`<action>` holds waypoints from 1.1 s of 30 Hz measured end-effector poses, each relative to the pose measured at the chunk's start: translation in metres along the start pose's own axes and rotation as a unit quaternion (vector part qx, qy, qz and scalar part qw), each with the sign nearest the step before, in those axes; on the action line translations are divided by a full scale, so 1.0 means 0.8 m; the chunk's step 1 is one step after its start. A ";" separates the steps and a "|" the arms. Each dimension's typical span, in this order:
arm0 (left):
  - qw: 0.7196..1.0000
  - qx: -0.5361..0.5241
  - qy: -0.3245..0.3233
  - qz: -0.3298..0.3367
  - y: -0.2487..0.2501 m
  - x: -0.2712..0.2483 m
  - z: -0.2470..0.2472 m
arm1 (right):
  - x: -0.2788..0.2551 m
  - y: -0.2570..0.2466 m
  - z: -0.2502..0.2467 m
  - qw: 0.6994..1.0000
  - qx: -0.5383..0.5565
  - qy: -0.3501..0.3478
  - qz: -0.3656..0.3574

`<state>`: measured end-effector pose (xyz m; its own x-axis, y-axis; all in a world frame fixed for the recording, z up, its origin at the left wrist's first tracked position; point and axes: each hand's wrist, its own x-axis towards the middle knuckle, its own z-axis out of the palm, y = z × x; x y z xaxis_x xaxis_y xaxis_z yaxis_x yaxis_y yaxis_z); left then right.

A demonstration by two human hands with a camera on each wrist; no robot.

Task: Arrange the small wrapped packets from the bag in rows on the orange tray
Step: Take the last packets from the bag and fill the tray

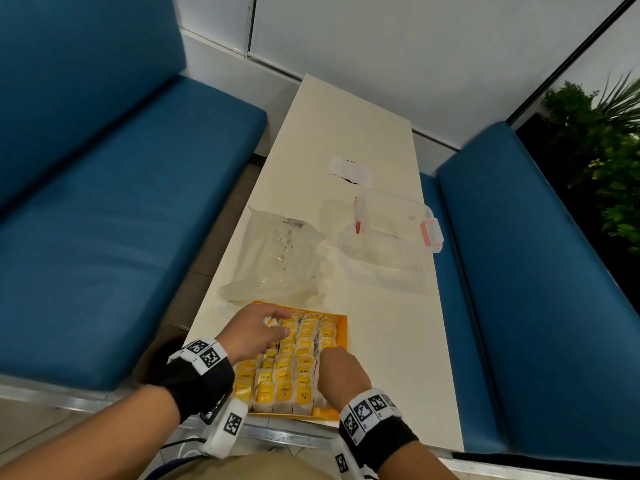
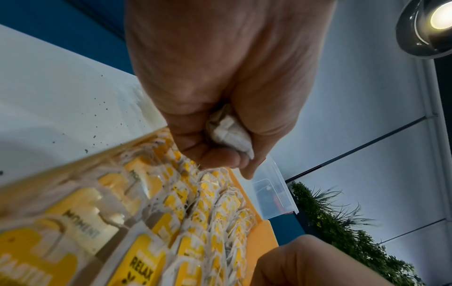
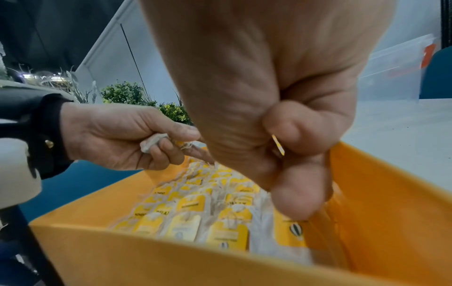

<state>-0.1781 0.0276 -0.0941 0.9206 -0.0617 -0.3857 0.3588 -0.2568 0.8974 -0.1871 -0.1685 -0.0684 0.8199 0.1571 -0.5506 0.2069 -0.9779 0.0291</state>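
The orange tray (image 1: 342,327) lies at the near end of the table, filled with rows of small white packets with yellow tags (image 1: 284,379). My left hand (image 1: 273,327) hovers over the tray's far left corner. Its curled fingers grip a crumpled white packet (image 2: 229,133), which also shows in the right wrist view as the same packet (image 3: 151,142). My right hand (image 1: 332,351) is over the right-hand rows, fingers curled. Between thumb and finger it pinches the thin edge of a yellow tag (image 3: 278,144). The clear plastic bag (image 1: 280,258) lies slack just beyond the tray.
A clear plastic box with red latches (image 1: 384,244) stands to the right of the bag. A white wrapper (image 1: 349,171) lies farther up the narrow cream table (image 1: 388,341). Blue bench seats (image 1: 104,237) flank the table, and green plants (image 1: 609,161) stand at the far right.
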 end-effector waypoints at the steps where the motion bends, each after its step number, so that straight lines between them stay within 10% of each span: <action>1: 1.000 -0.002 0.000 -0.001 0.000 0.000 0.000 | 0.000 0.000 -0.001 1.000 0.001 -0.001 0.000; 7: 1.000 -0.005 0.001 -0.005 0.002 0.001 -0.001 | -0.009 -0.003 -0.013 0.999 0.032 -0.014 0.000; 12: 1.000 -0.003 0.000 -0.006 0.003 0.002 0.000 | -0.018 -0.003 -0.018 0.987 -0.029 -0.153 -0.043; 25: 0.988 -0.130 -0.019 -0.077 0.018 -0.003 -0.003 | -0.013 -0.008 -0.032 0.983 0.007 -0.179 -0.039; 33: 0.917 -0.360 -0.084 -0.152 0.033 -0.007 -0.007 | -0.003 -0.021 -0.072 0.944 0.293 0.121 -0.094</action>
<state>-0.1729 0.0263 -0.0668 0.7461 -0.2552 -0.6149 0.6592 0.4132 0.6283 -0.1621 -0.1445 -0.0197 0.9111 0.2922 -0.2908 0.0878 -0.8269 -0.5555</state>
